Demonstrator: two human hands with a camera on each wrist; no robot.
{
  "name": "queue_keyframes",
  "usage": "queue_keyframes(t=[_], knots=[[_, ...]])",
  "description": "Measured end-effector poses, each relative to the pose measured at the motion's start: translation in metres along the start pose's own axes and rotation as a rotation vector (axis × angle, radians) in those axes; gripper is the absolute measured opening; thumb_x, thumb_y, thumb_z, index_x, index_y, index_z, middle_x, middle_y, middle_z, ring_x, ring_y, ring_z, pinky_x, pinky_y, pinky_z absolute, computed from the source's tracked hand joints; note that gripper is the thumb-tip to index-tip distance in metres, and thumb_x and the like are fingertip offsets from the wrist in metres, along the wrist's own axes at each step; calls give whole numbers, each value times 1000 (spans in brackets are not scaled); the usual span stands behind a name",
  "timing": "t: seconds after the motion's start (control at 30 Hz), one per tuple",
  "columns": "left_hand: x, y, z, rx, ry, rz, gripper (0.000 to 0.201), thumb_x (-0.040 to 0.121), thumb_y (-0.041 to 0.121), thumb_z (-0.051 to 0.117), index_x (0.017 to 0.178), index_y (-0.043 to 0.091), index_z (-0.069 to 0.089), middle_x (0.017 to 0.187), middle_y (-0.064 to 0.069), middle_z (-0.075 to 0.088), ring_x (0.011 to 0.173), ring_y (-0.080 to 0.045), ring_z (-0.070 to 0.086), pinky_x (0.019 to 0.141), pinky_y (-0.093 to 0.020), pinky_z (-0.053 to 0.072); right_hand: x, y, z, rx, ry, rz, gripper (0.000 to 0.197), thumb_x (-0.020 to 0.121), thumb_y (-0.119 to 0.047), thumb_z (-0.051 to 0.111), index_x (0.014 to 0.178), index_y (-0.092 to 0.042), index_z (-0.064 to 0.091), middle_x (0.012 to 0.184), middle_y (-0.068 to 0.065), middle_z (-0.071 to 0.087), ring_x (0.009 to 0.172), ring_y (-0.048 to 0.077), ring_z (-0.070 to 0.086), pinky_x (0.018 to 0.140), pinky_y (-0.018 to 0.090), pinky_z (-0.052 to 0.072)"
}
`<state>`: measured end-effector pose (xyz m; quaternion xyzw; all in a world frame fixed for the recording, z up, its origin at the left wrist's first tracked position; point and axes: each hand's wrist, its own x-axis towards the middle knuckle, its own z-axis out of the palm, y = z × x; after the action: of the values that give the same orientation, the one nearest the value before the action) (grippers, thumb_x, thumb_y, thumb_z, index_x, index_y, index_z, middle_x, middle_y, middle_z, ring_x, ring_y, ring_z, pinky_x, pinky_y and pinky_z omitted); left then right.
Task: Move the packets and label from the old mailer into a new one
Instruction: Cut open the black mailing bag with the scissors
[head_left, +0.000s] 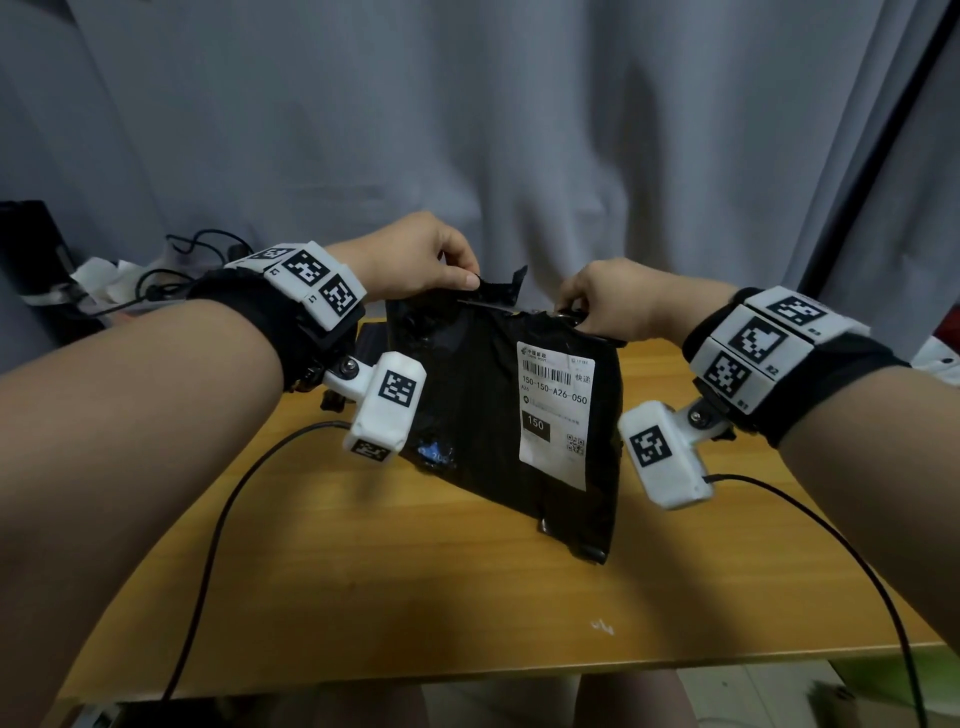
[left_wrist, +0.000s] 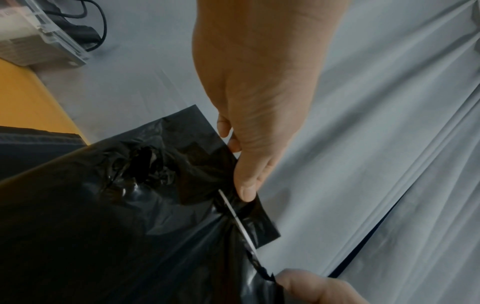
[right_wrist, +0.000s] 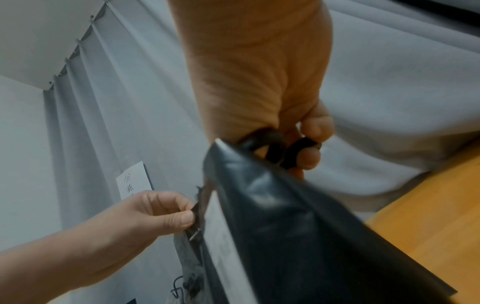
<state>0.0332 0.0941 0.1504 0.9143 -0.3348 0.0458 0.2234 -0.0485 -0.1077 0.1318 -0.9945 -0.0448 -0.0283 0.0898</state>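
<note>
The old black mailer (head_left: 483, 410) stands upright over the wooden table (head_left: 415, 582), with a white shipping label (head_left: 555, 415) stuck on its front. My left hand (head_left: 431, 260) pinches the mailer's top strip (left_wrist: 249, 218) between thumb and fingers. My right hand (head_left: 597, 306) grips black-handled scissors (right_wrist: 280, 150) at the top right corner. The scissor blade (left_wrist: 237, 220) lies along the top edge, partway through the plastic. The packets inside are hidden.
A second dark mailer (left_wrist: 33, 146) lies flat on the table behind the held one. A clear plastic box (left_wrist: 39, 37) and black cables (head_left: 171, 270) sit at the back left. A grey curtain (head_left: 519, 130) hangs behind. Wrist-camera cables (head_left: 234, 499) trail across the tabletop.
</note>
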Motion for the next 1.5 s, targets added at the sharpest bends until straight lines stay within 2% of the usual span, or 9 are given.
queue_keyframes(t=[0.2, 0.47, 0.77, 0.9, 1.0, 1.07, 1.27, 1.37, 1.5], knots=[[1, 4, 0, 17, -22, 40, 13, 85, 21, 67, 93, 11, 71, 60, 7, 51, 46, 8, 47, 48, -3, 34, 9, -7, 4, 37, 1, -7, 24, 87, -22, 57, 109, -16, 64, 92, 5, 59, 87, 23, 53, 74, 25, 40], [1, 0, -1, 38, -8, 56, 16, 84, 23, 68, 95, 12, 72, 65, 8, 53, 57, -4, 45, 52, -3, 35, 13, -14, 1, -6, 9, -36, 18, 83, -24, 65, 100, -18, 69, 85, 5, 62, 81, 26, 60, 74, 30, 51], [3, 8, 5, -12, -27, 93, 13, 84, 20, 68, 92, 10, 72, 61, 11, 53, 47, 10, 48, 49, -2, 33, 21, -28, 0, -7, -83, 5, 22, 88, -22, 58, 107, -11, 62, 69, 2, 58, 55, 19, 53, 49, 24, 44], [1, 0, -2, -44, -43, 72, 19, 82, 23, 70, 96, 9, 70, 68, 5, 59, 53, 8, 51, 53, -2, 36, 20, -27, 2, -27, -30, -24, 24, 87, -22, 60, 109, -13, 65, 68, -5, 53, 57, 12, 49, 52, 23, 38], [-3, -11, -9, -15, -135, 58, 28, 80, 25, 72, 105, 12, 68, 93, -3, 68, 84, -7, 60, 77, -18, 46, 18, -23, 5, -39, -32, -33, 29, 87, -24, 61, 116, -17, 64, 96, 2, 63, 82, 19, 55, 69, 23, 38], [-5, -16, -9, 17, -181, 45, 28, 80, 25, 72, 105, 13, 68, 97, -1, 69, 91, -13, 62, 85, -25, 46, 18, -20, 4, -39, -22, -30, 28, 87, -24, 62, 114, -18, 65, 95, 2, 59, 85, 18, 51, 72, 23, 36], [-6, -15, -4, 103, -193, 58, 17, 81, 24, 71, 93, 13, 66, 79, 3, 63, 73, -12, 58, 68, -21, 43, 20, -17, 3, -66, -28, -7, 22, 85, -30, 64, 105, -23, 68, 76, -5, 53, 80, 20, 53, 76, 31, 48], [-4, -14, -3, 171, -224, 76, 17, 81, 18, 71, 97, 14, 65, 88, 1, 65, 78, -13, 59, 68, -17, 42, 23, -16, 4, -78, -32, -3, 23, 83, -30, 65, 106, -24, 68, 82, -3, 55, 81, 21, 53, 78, 30, 49], [-2, -13, -4, 166, -184, 88, 14, 84, 19, 68, 95, 11, 70, 89, -7, 70, 81, -20, 63, 74, -28, 47, 21, -17, 3, -69, -54, 0, 25, 86, -25, 63, 110, -21, 65, 84, -1, 56, 79, 21, 54, 70, 26, 42]])
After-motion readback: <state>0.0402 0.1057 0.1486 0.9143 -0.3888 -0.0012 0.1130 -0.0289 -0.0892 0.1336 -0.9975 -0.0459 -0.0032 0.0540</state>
